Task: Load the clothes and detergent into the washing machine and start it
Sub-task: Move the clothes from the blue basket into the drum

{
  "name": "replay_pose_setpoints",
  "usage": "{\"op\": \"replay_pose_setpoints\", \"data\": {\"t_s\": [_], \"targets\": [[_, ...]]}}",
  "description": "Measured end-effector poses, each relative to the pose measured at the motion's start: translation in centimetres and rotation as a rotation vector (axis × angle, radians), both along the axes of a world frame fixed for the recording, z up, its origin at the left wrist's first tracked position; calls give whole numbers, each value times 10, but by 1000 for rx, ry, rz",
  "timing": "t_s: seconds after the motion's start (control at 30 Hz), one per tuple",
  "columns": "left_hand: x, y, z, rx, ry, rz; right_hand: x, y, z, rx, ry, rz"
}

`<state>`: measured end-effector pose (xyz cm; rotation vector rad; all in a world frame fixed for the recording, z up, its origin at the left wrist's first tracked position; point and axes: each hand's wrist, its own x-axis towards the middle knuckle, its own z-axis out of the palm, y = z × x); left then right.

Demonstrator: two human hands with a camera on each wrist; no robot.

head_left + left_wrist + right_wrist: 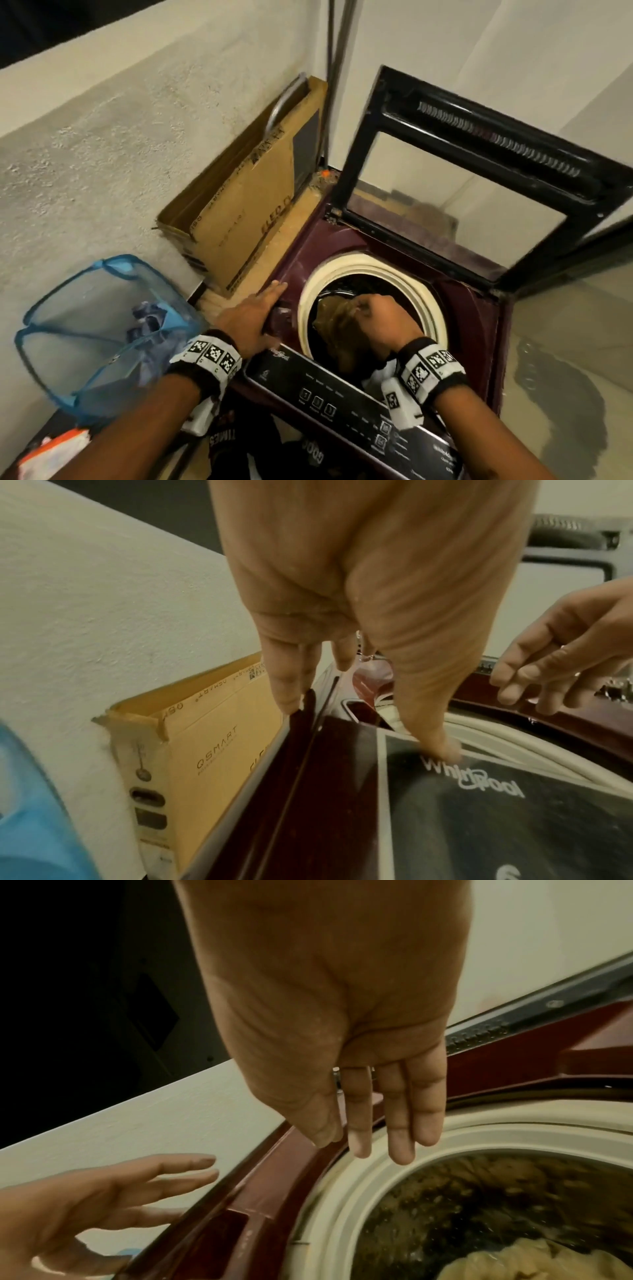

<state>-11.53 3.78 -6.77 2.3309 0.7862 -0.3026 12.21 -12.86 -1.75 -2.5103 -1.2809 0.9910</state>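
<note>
A maroon top-loading washing machine stands with its glass lid raised. A brown garment lies in the drum below the cream ring, and it shows as tan cloth in the right wrist view. My right hand hovers over the opening with its fingers hanging loose and holding nothing. My left hand rests flat on the machine's left top edge, fingers straight and thumb at the corner of the black control panel.
A blue mesh laundry basket with some bluish clothes stands left of the machine. A flat cardboard box leans against the rough wall behind it. An orange and white packet lies at the bottom left. Tiled floor lies to the right.
</note>
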Motion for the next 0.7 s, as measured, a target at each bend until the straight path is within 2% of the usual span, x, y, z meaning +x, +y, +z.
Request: {"op": "replay_pose_setpoints", "data": {"t_s": [0.1, 0.2, 0.3, 0.43, 0.57, 0.7], "targets": [[-33, -1, 3, -34, -204, 184, -23, 30, 14, 34, -16, 76], [-84, 6, 5, 6, -325, 378, -61, 78, 26, 68, -78, 216], [-145, 22, 0, 27, -280, 626, -103, 130, 41, 123, -150, 425], [-232, 53, -11, 150, -243, 876, -176, 207, 55, 111, -142, 648], [-321, 86, -54, 208, -224, 1038, -259, 294, 41, 93, -116, 942], [-363, 112, -92, 215, -250, 1176, -349, 368, -3, -3, -96, 1235]]}}
